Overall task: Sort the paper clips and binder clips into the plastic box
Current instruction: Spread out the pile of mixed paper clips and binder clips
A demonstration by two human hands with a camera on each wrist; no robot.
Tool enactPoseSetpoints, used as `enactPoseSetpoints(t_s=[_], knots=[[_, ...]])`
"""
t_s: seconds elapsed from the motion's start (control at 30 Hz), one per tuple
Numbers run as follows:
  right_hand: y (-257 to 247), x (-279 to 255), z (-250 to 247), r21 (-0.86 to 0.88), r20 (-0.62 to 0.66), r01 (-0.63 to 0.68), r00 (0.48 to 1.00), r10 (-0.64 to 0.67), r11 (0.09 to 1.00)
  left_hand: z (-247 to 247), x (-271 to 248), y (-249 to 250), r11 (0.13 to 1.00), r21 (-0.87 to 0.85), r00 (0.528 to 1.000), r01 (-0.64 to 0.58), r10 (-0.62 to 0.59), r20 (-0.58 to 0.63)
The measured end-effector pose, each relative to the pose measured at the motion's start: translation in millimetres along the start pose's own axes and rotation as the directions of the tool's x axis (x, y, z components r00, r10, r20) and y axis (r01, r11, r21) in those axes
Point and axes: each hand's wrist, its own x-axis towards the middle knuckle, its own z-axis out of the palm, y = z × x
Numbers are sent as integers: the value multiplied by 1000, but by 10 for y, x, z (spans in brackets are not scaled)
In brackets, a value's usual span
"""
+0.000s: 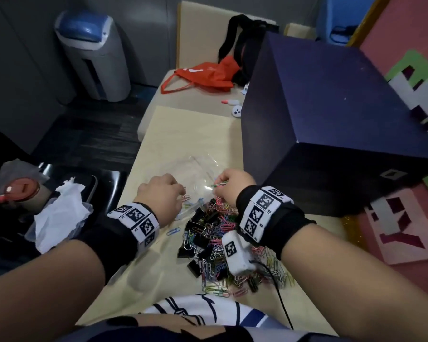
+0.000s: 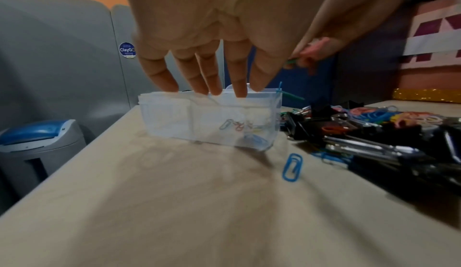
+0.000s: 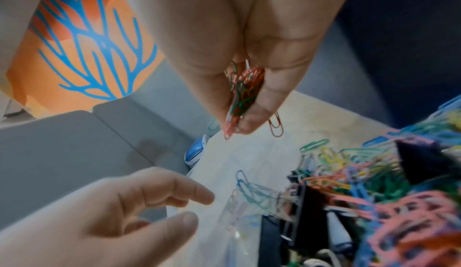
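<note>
A clear plastic box stands on the cream table, with a few coloured paper clips inside. My left hand reaches over it, and the straight fingers touch its near rim. My right hand hovers above the box and pinches a bundle of coloured paper clips between thumb and fingers. A mixed pile of paper clips and black binder clips lies just near of the box, under my right wrist. One blue paper clip lies alone beside the pile.
A big dark blue box stands close on the right of my right hand. An orange bag lies at the table's far end. Left of the table edge sit a black tray with tissue and a grey bin.
</note>
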Motion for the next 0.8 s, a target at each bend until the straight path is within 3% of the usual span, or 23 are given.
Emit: enactPoseSetpoints(t_s=[0.1,0.13,0.2,0.33,0.47,0.7,0.8], knots=[[-104,139,72,241,24,-27,999,22,970,27,-43,11,1000,24,1000,-10,10,-3],[-123,170,89,249,48,-39,998,28,968,31,-51,15,1000,27,1000,-14,14,-6],[-133,190,91,123,96,-44,995,33,991,31,-52,26,999,36,999,-34,34,0],[-7,50,59,-127,6,27,1000,-27,992,44,20,122,988,-38,984,-149,152,96],[209,-164,86,-255,94,35,996,-12,966,71,98,253,985,-32,974,-169,172,151],[599,-247,70,-376,58,-26,997,52,926,-56,194,204,980,-197,1000,-10,7,-15],[704,-245,107,-394,140,49,990,7,918,-134,204,141,981,-189,998,44,-50,-29]])
